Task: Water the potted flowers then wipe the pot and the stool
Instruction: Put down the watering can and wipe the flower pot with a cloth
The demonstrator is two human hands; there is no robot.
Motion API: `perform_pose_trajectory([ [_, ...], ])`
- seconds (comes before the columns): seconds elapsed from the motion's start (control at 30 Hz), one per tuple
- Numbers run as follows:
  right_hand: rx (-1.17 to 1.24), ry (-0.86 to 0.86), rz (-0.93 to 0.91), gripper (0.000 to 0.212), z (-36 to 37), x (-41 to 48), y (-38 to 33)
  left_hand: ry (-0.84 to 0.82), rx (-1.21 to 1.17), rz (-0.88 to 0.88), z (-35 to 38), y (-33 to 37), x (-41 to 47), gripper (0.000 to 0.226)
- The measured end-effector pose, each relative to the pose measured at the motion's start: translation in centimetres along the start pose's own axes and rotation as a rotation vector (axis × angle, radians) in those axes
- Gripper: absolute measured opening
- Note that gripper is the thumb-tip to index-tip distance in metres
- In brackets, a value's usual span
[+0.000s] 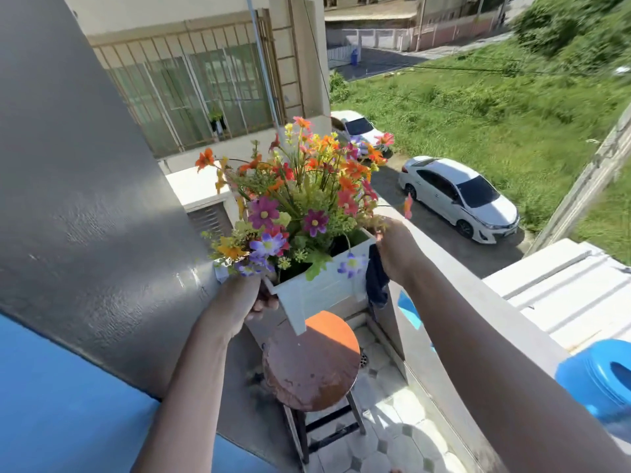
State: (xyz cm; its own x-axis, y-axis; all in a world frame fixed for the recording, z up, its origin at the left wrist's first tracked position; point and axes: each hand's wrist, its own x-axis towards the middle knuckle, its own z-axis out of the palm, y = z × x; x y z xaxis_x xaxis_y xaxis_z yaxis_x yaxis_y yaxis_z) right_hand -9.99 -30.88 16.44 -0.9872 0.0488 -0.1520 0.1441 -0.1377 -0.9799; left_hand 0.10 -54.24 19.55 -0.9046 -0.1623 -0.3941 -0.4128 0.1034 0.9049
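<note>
Gripping the white pot (317, 288) above the stool (312, 367), left hand (239, 298) and cloth-clutching right hand (397, 250) crowd the parapet (454, 268).

No text can be read anywhere; the cars' plates look too blurred.

I can't see most of my right hand (397, 249): its fingers are behind the white pot (321, 288) and the dark cloth (375, 278). The flowers (293, 199) cover the pot's far rim and soil. The pot hides the far edge of the stool (312, 361). The blue container (596, 380) at right is cut off by the frame.
</note>
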Motion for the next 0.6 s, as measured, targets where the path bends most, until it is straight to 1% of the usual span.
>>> perform_pose_trajectory([
  [0.03,0.062,0.026,0.044,0.028,0.1,-0.1,-0.2,-0.009,0.005,0.006,0.0,0.0,-0.1,0.034],
  [0.1,0.107,0.044,0.097,0.033,-0.4,0.1,0.2,-0.034,-0.004,0.015,0.2,-0.1,-0.3,0.034],
  [0.2,0.015,-0.005,0.099,0.043,-0.7,-0.9,-0.3,-0.060,-0.072,0.010,0.9,0.2,-0.8,0.033],
  [0.27,0.005,-0.052,0.099,0.053,-0.2,-1.6,-0.8,-0.050,-0.131,0.017,1.1,0.2,-0.8,0.032],
  [0.3,-0.013,-0.080,0.094,0.051,-0.1,-1.9,-1.1,-0.033,-0.172,0.019,1.1,0.1,-0.7,0.032],
  [0.37,0.049,-0.145,0.153,0.041,-0.4,-2.0,-1.2,-0.013,-0.236,0.025,1.1,-0.1,-0.4,0.031],
  [0.47,0.130,-0.224,0.144,0.022,-1.2,-2.7,-1.3,-0.005,-0.217,0.039,0.9,-0.1,-0.2,0.033],
  [0.5,0.136,-0.222,0.139,0.019,-1.3,-2.7,-1.2,-0.003,-0.186,0.049,0.9,-0.2,0.0,0.034],
  [0.53,0.127,-0.229,0.135,0.022,-1.6,-2.9,-1.1,0.001,-0.148,0.062,0.8,-0.2,0.1,0.036],
  [0.6,0.127,-0.183,0.112,0.023,-1.5,-2.7,-0.9,0.016,-0.070,0.095,0.7,-0.2,0.5,0.036],
])
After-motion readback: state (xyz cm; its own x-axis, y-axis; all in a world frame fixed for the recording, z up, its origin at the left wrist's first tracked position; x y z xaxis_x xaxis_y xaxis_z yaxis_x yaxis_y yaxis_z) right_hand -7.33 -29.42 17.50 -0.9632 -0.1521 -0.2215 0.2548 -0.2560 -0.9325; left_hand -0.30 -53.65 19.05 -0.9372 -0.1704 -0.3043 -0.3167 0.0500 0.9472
